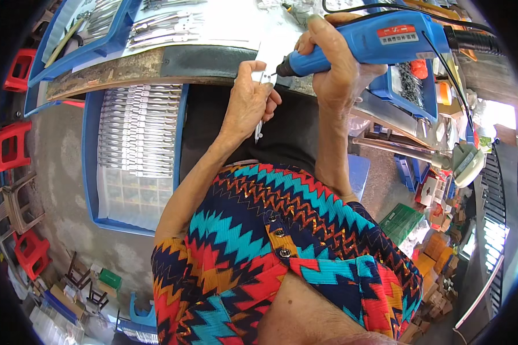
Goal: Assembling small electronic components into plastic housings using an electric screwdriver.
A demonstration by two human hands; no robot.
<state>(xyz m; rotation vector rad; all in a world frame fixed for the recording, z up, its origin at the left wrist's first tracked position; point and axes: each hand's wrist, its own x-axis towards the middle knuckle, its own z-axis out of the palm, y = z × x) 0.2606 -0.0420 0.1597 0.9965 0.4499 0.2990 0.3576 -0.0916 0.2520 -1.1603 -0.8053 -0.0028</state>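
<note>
Right hand (331, 63) grips a blue rotary tool (374, 40), its tip at a metal part (263, 77) pinched in left hand (250, 100), twelve o'clock; a slip could nick fingers.

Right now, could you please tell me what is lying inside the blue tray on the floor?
The blue tray holds rows of slim metal pieces over a clear liner. Its right rim passes behind the left hand's forearm.
</note>
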